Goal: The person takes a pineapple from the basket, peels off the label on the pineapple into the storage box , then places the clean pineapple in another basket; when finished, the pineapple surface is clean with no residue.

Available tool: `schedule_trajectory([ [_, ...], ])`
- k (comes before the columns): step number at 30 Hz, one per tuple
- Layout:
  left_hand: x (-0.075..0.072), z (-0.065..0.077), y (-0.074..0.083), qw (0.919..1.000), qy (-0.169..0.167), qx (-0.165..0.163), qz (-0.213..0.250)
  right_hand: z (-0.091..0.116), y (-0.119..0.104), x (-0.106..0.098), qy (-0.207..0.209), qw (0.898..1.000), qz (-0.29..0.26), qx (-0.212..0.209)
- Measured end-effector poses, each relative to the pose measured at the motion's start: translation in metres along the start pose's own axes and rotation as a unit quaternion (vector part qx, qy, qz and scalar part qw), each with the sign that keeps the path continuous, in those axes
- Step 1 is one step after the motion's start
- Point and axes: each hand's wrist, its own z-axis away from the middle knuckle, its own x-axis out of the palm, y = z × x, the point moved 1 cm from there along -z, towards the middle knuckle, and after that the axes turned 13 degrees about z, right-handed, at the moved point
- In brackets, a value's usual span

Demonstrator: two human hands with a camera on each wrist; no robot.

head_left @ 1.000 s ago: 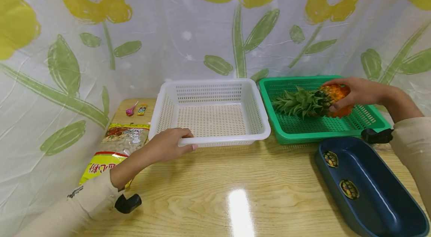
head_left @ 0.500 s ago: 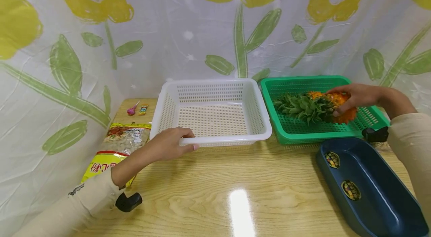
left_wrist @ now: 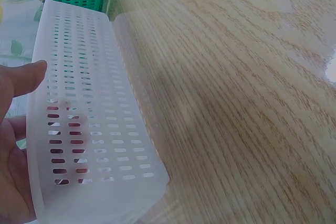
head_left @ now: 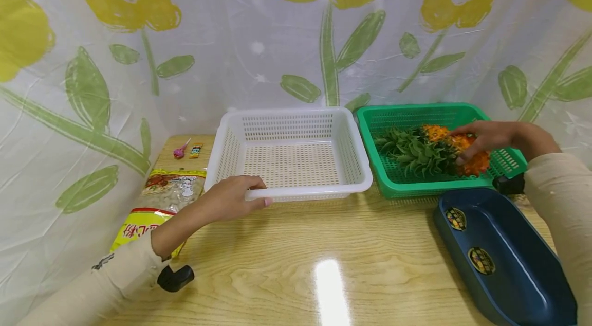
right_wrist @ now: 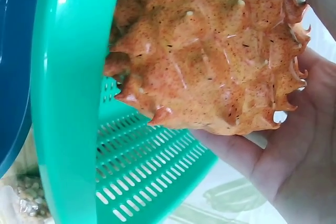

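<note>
A white perforated basket (head_left: 291, 192) stands in the middle of the table. My left hand (head_left: 233, 197) pinches its front rim near the left corner, thumb outside and fingers inside in the left wrist view. To the right is a green basket (head_left: 416, 188). Over it, my right hand (head_left: 504, 136) grips an orange pineapple (head_left: 476, 159) with a leafy green crown pointing left. The right wrist view shows the fingers round the spiky pineapple (right_wrist: 205, 56), beside the basket's rim. Another orange patch and leaves behind it look like a second pineapple (head_left: 435, 133).
A dark blue tub (head_left: 513, 254) stands in front of the green basket. At left lie a yellow-labelled food bag (head_left: 159, 202), a lollipop (head_left: 180, 152) and a small wrapped sweet (head_left: 195, 150). A flower-printed curtain (head_left: 222, 33) hangs behind the table (head_left: 277, 264).
My right hand has shifted slightly toward me and lower with the pineapple, baring the orange patch behind it. My left hand stays on the white basket's rim.
</note>
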Motion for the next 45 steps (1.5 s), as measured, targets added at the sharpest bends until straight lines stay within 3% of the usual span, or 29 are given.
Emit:
schedule_trajectory([
  [14, 0.001, 0.000, -0.001, 0.9999, 0.009, 0.011, -0.005, -0.004, 0.002, -0.006, -0.102, 0.994, -0.041, 0.019],
  [31, 0.000, -0.001, -0.001, 1.0000, 0.006, 0.006, -0.005, -0.009, -0.005, -0.005, -0.117, 0.993, -0.020, 0.023],
  [45, 0.000, -0.001, -0.002, 0.9999, 0.006, 0.011, -0.006, -0.021, -0.013, -0.001, -0.146, 0.988, -0.037, 0.045],
])
